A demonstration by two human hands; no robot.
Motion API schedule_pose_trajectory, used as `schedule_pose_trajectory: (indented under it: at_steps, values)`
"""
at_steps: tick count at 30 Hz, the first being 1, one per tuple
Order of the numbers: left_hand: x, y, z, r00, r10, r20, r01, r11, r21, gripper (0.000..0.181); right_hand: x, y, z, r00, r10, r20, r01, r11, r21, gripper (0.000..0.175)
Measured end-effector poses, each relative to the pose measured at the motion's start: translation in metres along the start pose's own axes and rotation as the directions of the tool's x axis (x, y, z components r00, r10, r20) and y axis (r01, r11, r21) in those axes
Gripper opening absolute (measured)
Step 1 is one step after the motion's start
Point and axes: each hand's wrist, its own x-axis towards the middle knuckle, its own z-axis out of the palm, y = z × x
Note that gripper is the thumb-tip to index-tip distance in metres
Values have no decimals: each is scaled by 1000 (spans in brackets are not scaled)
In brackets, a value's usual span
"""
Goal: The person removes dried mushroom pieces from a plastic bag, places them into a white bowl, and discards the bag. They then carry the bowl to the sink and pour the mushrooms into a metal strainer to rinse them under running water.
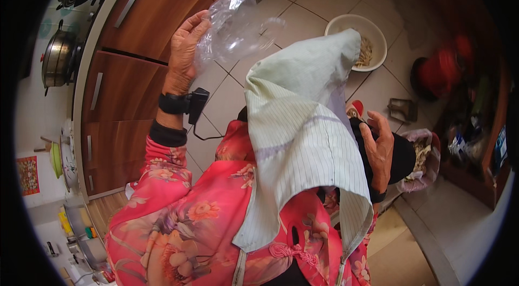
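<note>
A crumpled clear plastic bag (pixel 233 30) hangs from the fingers of my left hand (pixel 186 48), raised in front of the wooden cabinets. My right hand (pixel 381 144) rests near my black-clad knee with its fingers apart and nothing in it. Across my lap lies a pale green-white striped cloth apron (pixel 300 140). Beyond its far corner, a white bowl (pixel 385 48) stands on the tiled floor, holding light, strip-like pieces of food; the apron hides part of its near side. A black strap with a small dark device (pixel 198 105) circles my left wrist, and a cable runs from it.
Right of my knee stands a lined bin (pixel 437 160) with scraps inside. A small dark object (pixel 402 110) and a blurred red item (pixel 442 69) are on the floor beyond. Wooden cabinets (pixel 121 83) line the left, below a counter with a steel pot (pixel 60 59).
</note>
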Motion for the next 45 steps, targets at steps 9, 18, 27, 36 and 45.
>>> schedule_pose_trajectory:
  at_steps: [9,18,27,36,45]
  values:
    - [-32,37,84,854,31,520,-77,995,67,25,46,-83,16,897,-425,-126,437,894,96,84]
    - [-36,12,137,457,160,875,-749,601,281,47,28,-76,-6,886,-450,-112,449,893,-39,23]
    - [-90,-47,174,409,84,908,-193,981,-4,38,-21,-79,14,879,-472,64,475,858,-194,25]
    - [-34,-72,114,415,-121,902,-387,874,295,21,2,-100,4,876,-336,347,418,887,-196,40]
    - [94,-121,73,657,156,737,-735,349,581,26,116,-134,-66,954,-44,-297,77,992,98,22]
